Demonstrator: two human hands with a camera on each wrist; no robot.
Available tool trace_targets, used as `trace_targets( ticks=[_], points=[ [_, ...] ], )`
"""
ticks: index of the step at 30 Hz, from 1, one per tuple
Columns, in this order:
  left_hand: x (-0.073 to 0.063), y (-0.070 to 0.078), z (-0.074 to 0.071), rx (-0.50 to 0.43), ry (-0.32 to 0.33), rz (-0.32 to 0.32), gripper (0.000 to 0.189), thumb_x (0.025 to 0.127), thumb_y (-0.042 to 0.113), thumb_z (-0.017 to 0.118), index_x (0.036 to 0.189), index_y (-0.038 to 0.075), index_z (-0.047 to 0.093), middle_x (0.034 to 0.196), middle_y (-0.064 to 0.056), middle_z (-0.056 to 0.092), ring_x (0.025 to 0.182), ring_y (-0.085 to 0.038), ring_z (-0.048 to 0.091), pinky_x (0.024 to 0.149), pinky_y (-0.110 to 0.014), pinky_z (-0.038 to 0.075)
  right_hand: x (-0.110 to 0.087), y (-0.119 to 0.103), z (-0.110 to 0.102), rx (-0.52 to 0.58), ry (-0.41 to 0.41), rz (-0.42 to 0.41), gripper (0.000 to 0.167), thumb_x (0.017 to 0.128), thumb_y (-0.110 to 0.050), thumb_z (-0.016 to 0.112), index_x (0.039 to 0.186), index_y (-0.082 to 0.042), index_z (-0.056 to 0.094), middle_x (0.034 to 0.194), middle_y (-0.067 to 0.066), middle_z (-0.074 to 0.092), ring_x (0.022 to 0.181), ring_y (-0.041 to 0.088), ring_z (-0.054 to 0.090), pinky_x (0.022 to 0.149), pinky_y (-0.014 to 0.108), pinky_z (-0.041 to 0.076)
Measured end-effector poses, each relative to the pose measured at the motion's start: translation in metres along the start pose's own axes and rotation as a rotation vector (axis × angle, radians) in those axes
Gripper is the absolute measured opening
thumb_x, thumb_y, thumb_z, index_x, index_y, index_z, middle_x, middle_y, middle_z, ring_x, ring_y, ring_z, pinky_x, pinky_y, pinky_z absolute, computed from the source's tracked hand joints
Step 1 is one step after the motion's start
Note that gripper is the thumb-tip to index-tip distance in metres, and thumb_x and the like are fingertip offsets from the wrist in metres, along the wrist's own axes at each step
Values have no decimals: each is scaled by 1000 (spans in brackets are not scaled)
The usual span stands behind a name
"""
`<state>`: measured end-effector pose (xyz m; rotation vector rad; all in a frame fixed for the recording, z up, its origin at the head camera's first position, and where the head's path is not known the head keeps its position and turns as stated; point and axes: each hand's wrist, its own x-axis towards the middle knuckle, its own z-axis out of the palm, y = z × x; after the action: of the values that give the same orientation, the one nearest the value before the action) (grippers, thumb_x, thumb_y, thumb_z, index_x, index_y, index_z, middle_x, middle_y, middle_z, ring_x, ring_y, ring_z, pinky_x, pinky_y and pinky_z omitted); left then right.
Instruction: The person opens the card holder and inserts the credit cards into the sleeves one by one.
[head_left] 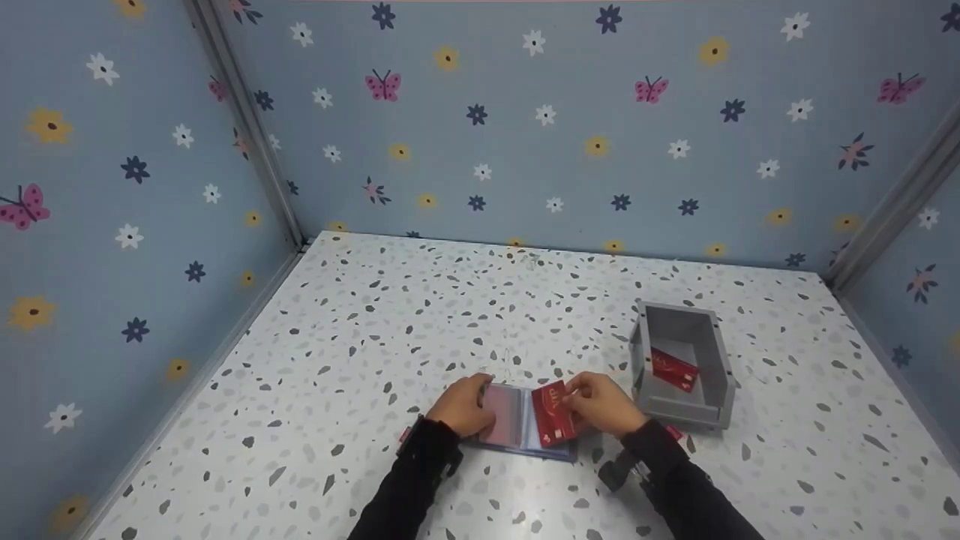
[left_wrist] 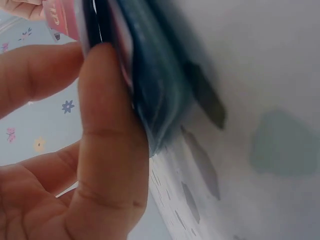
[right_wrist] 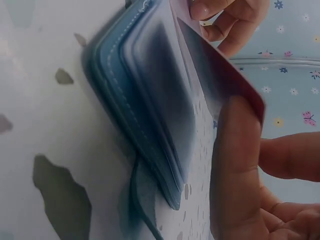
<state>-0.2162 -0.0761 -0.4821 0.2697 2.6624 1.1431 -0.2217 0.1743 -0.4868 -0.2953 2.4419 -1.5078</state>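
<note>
A blue card holder (head_left: 555, 453) with clear plastic sleeves lies opened out on the table. My left hand (head_left: 461, 406) grips its left side, thumb against the sleeves (left_wrist: 117, 30). Between thumb and fingers of my right hand (head_left: 604, 405) is a red card (head_left: 550, 420) with "VIP" lettering. It is tilted over the holder's right-hand sleeve; in the right wrist view the card (right_wrist: 225, 75) stands up at an angle, apart from most of the sleeve (right_wrist: 165, 75). Whether its far edge is inside the sleeve I cannot tell.
Right of the hands stands a grey open box (head_left: 682, 411) with another red card (head_left: 675, 370) inside. A small red item (head_left: 676, 433) shows beside the right wrist, partly hidden. Flower-patterned walls (head_left: 525, 135) bound the speckled table (head_left: 360, 315) at back and sides.
</note>
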Motion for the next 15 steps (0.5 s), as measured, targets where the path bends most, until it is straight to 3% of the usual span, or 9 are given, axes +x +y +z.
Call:
trace_targets(
  ticks=[6,15],
  points=[
    [0,1,0,-2,-6,-14,75,66,-4,62,140,-2,48,83,-5,59,75,-18,55,75,-34,51,3,-1,7,28,-44,26,20,89,-3,59,104,10,57,79,11,67,60,11,66,58,31,60],
    [0,0,2,22,0,-9,67,73,-4,59,139,-2,49,97,-13,66,92,-24,60,91,-43,52,11,-3,19,-42,-53,61,14,88,-4,62,96,6,60,77,8,66,60,10,63,55,28,58]
  ],
)
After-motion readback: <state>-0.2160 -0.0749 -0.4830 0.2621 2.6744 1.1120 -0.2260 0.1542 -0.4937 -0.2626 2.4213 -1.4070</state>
